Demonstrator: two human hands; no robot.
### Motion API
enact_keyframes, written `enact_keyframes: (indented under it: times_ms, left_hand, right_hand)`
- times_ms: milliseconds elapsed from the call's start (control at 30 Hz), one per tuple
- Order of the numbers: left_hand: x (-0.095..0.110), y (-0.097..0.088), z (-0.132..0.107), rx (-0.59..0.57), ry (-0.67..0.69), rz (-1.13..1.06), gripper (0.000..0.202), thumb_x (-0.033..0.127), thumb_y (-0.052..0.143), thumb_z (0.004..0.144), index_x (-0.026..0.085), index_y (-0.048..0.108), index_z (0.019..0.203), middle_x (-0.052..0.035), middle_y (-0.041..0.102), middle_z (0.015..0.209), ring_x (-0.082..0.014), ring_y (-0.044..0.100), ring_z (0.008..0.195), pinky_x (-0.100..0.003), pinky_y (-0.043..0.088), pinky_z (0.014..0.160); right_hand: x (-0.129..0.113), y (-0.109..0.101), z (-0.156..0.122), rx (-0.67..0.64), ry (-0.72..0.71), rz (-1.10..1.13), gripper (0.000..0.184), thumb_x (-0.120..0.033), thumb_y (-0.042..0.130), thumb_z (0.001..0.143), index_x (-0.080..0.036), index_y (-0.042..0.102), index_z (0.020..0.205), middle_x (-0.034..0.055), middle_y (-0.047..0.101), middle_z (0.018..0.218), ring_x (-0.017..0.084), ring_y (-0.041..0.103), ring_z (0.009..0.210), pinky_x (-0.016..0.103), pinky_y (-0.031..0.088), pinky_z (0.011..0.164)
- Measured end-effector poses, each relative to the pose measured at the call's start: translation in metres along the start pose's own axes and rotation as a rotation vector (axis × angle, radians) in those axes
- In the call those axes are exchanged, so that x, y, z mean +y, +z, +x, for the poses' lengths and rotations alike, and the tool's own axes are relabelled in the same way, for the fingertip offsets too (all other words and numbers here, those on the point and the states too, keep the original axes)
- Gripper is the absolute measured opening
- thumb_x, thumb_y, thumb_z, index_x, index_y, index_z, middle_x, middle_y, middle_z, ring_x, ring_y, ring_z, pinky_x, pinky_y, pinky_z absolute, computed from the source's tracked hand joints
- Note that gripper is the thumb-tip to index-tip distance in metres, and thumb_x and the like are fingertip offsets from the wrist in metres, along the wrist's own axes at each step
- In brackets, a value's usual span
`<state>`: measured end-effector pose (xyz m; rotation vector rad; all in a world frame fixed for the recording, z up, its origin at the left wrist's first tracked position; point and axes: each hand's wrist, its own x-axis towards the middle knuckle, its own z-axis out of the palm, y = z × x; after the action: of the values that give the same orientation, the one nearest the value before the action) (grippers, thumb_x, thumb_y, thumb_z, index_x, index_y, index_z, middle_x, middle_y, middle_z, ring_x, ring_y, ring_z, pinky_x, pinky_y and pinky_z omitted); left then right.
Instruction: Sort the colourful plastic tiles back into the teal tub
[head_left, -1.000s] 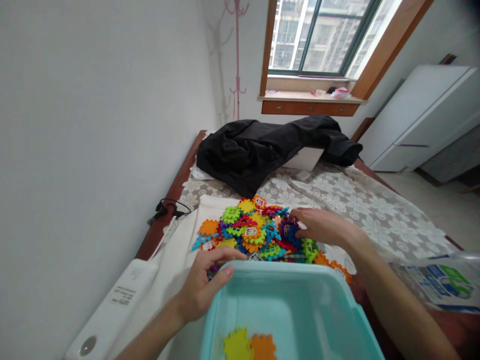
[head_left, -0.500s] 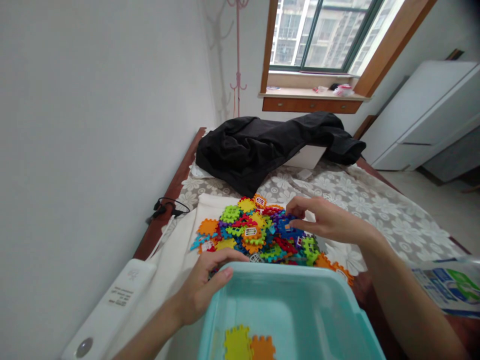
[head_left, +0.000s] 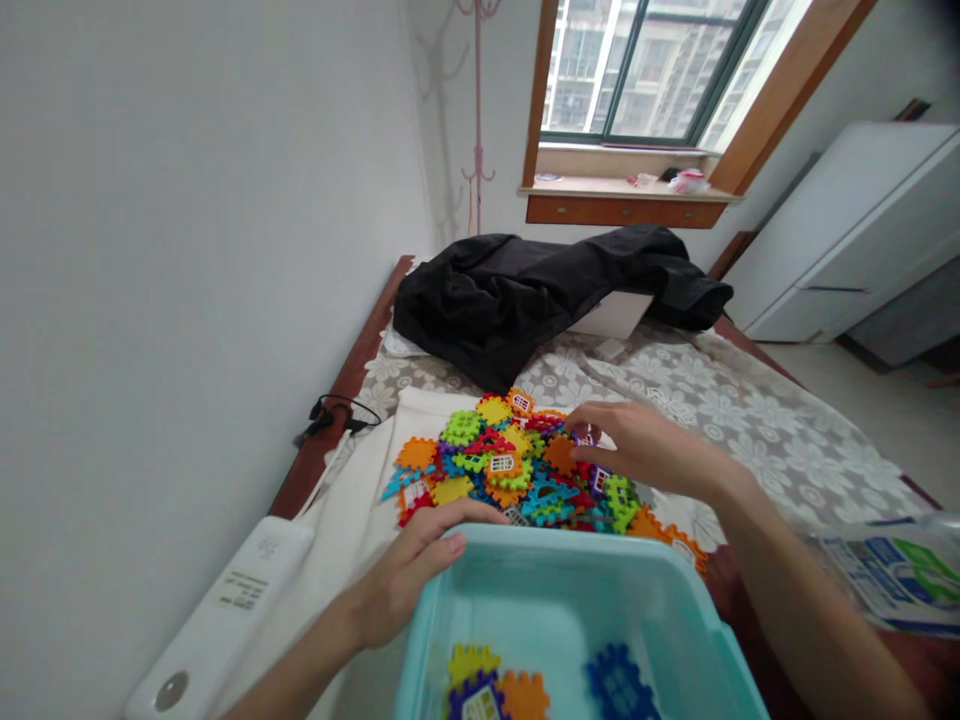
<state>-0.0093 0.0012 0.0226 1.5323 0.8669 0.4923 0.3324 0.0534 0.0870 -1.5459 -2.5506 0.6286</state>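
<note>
A: In the head view, what surrounds the tub (head_left: pixel 564 537)?
B: Just beyond it, a pile (head_left: pixel 491 465) of pieces on a white cloth (head_left: pixel 346 540). Farther beyond, a black garment (head_left: pixel 517 295) partly covers a white box (head_left: pixel 616 314) on the bedspread (head_left: pixel 780 425). A printed pack (head_left: pixel 896 570) lies right of the tub, a long white device (head_left: pixel 225 615) left of it.

A: Anything in the way?
B: The tub's far rim hides the pile's near edge, and the right hand (head_left: pixel 626 445) covers some of its right side.

A: And the hands?
B: The left hand (head_left: pixel 409 565) holds the tub's far left corner loosely, thumb on the rim, forefinger along the far edge. The right is half curled, fingertips down beside an orange piece in the pile; I cannot tell whether it grips anything.

A: What's in the tub?
B: A yellow piece (head_left: pixel 472 660), partly under a purple one, an orange square (head_left: pixel 525 692) touching them, and, well apart to their right, a blue piece (head_left: pixel 621 682), blurred.

A: Materials?
B: The tub is smooth, glossy pale-turquoise plastic with rounded corners. The pieces are thin and bright, with toothed edges, some with latticed windows. The garment is crumpled, the bedspread grey with white flowers, the pack clear and crinkly.
</note>
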Motion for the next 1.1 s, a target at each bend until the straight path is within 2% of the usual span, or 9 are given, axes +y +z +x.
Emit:
enact_keyframes:
  times_ms: [67, 167, 233, 333, 433, 600, 800, 967, 1100]
  left_hand:
    - [0.003, 0.0, 0.002, -0.036, 0.01, -0.042, 0.044, 0.051, 0.048, 0.104, 0.028, 0.07, 0.134, -0.0055, 0.069, 0.138, -0.0307, 0.06, 0.13, -0.04, 0.041, 0.114]
    - [0.007, 0.001, 0.004, -0.057, 0.048, -0.084, 0.043, 0.049, 0.049, 0.103, 0.026, 0.069, 0.134, -0.007, 0.07, 0.138, -0.0311, 0.061, 0.13, -0.04, 0.043, 0.112]
    - [0.006, 0.002, 0.005, -0.018, 0.093, -0.049, 0.043, 0.049, 0.05, 0.103, 0.024, 0.071, 0.132, -0.0083, 0.072, 0.133, -0.0308, 0.064, 0.125, -0.039, 0.045, 0.109]
    - [0.001, 0.003, 0.004, 0.081, 0.15, 0.034, 0.042, 0.051, 0.054, 0.101, 0.022, 0.074, 0.125, -0.0092, 0.075, 0.123, -0.0291, 0.068, 0.113, -0.037, 0.048, 0.101]
    - [-0.003, 0.003, 0.003, 0.112, 0.151, 0.052, 0.04, 0.05, 0.054, 0.103, 0.023, 0.074, 0.124, -0.0081, 0.076, 0.12, -0.0274, 0.068, 0.111, -0.034, 0.05, 0.096]
    - [-0.004, 0.004, 0.003, 0.088, 0.162, 0.006, 0.038, 0.049, 0.055, 0.103, 0.024, 0.075, 0.124, -0.0075, 0.077, 0.119, -0.0271, 0.07, 0.111, -0.033, 0.052, 0.096]
    - [-0.003, 0.003, 0.003, 0.077, 0.178, 0.01, 0.036, 0.047, 0.054, 0.104, 0.026, 0.074, 0.125, -0.0057, 0.077, 0.12, -0.0252, 0.07, 0.112, -0.03, 0.053, 0.096]
    - [-0.004, 0.003, 0.004, 0.09, 0.185, 0.034, 0.036, 0.047, 0.054, 0.104, 0.026, 0.075, 0.125, -0.0061, 0.078, 0.119, -0.0251, 0.07, 0.111, -0.031, 0.053, 0.097]
    - [-0.007, 0.003, 0.002, 0.097, 0.165, 0.061, 0.039, 0.048, 0.054, 0.104, 0.023, 0.075, 0.125, -0.0087, 0.077, 0.121, -0.0273, 0.07, 0.113, -0.033, 0.054, 0.098]
  right_hand:
    - [0.011, 0.011, 0.01, 0.0, 0.061, -0.114, 0.033, -0.038, 0.062, 0.1, -0.02, 0.066, 0.128, 0.0116, 0.072, 0.119, 0.028, 0.069, 0.106, 0.04, 0.053, 0.091]
    - [0.02, 0.022, 0.016, 0.07, 0.04, -0.153, 0.047, -0.032, 0.067, 0.096, -0.023, 0.057, 0.141, 0.0119, 0.065, 0.132, 0.03, 0.064, 0.119, 0.044, 0.051, 0.102]
    - [0.022, 0.025, 0.018, 0.108, 0.022, -0.153, 0.056, -0.033, 0.072, 0.092, -0.026, 0.054, 0.145, 0.0113, 0.059, 0.14, 0.03, 0.061, 0.124, 0.045, 0.05, 0.106]
    - [0.024, 0.029, 0.021, 0.062, 0.017, -0.13, 0.059, -0.032, 0.075, 0.088, -0.025, 0.056, 0.143, 0.0122, 0.055, 0.146, 0.031, 0.059, 0.127, 0.045, 0.05, 0.108]
    - [0.027, 0.032, 0.026, -0.001, 0.018, -0.116, 0.048, -0.027, 0.071, 0.091, -0.021, 0.059, 0.137, 0.0125, 0.064, 0.135, 0.031, 0.062, 0.122, 0.043, 0.05, 0.103]
    - [0.029, 0.032, 0.032, -0.001, 0.033, -0.109, 0.015, -0.022, 0.064, 0.094, -0.023, 0.067, 0.109, 0.0062, 0.074, 0.11, 0.024, 0.068, 0.099, 0.032, 0.047, 0.082]
    - [0.026, 0.017, 0.028, 0.114, 0.048, -0.094, 0.013, -0.029, 0.063, 0.097, -0.021, 0.069, 0.107, 0.0062, 0.074, 0.102, 0.021, 0.065, 0.088, 0.032, 0.044, 0.077]
    - [0.018, -0.004, 0.011, 0.261, -0.069, 0.219, 0.024, -0.044, 0.069, 0.097, -0.02, 0.068, 0.098, 0.0036, 0.071, 0.091, 0.016, 0.06, 0.079, 0.029, 0.047, 0.073]
    - [-0.005, -0.018, -0.015, 0.17, -0.284, 0.533, 0.029, -0.048, 0.076, 0.093, -0.02, 0.068, 0.093, 0.0018, 0.07, 0.087, 0.015, 0.061, 0.08, 0.028, 0.049, 0.075]
